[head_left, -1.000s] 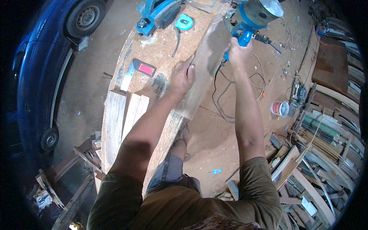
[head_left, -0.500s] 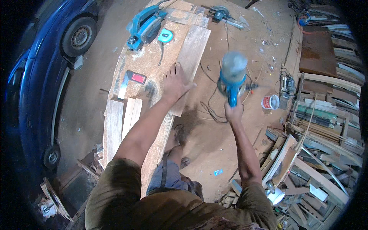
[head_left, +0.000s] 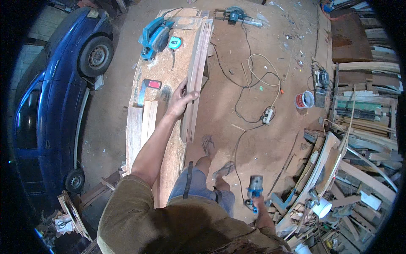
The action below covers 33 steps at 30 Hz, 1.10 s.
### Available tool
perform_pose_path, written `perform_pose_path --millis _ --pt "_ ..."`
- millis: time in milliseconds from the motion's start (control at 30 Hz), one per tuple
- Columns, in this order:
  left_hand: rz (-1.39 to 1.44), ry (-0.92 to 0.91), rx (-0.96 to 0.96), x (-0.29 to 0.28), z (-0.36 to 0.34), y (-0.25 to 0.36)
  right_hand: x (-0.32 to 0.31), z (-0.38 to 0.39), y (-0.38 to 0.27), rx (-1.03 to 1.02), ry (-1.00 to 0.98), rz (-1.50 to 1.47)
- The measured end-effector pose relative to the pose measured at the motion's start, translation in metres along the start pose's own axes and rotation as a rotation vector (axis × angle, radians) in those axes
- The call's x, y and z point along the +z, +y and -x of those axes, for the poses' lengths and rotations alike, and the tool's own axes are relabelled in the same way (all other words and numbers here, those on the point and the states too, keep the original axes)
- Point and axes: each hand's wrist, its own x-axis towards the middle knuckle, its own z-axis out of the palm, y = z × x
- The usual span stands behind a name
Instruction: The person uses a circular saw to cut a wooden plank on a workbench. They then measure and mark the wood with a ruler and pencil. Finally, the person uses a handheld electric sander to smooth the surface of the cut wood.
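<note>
My left hand [head_left: 179,103] grips a long wooden board [head_left: 198,63] at the right side of the bench. The thumb lies across the board, which stands tipped up so that its grooved narrow edge shows. Down at my right side, my right hand [head_left: 259,204] is closed around a blue handheld router [head_left: 255,186] with a greyish body end pointing up. Part of the tool's lower end is hard to make out. Left of the board, a square [head_left: 152,84] with a red block lies on the sawdust, near a turquoise tape measure [head_left: 174,42] and a blue electric planer [head_left: 155,38].
The workbench [head_left: 186,53] is covered in sawdust, with light wooden strips [head_left: 148,120] near my left forearm. Cables and a power strip [head_left: 267,115] lie on the floor, beyond them a bucket [head_left: 304,100]. Scrap wood [head_left: 325,156] piles at right; a blue car [head_left: 55,84] stands left.
The board has been tipped up from lying flat, with my left hand now around its edge. My right hand has brought the router back and down toward my right side.
</note>
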Motion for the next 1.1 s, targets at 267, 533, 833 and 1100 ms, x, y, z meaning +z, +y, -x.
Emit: perform_pose_path --millis 267,533,833,1100 --pt "0.098 -0.102 0.278 0.112 0.133 0.090 0.068 0.098 0.091 0.384 -0.054 -0.273" --pt "0.137 -0.176 0.370 0.210 0.253 0.134 0.086 0.099 0.117 0.220 -0.009 -0.150" --pt "0.353 -0.281 0.302 0.220 0.330 0.094 0.055 0.122 0.127 0.236 -0.096 -0.169" --pt "0.466 -0.349 0.277 0.205 0.366 0.087 0.019 0.128 0.131 0.187 -0.056 -0.139"
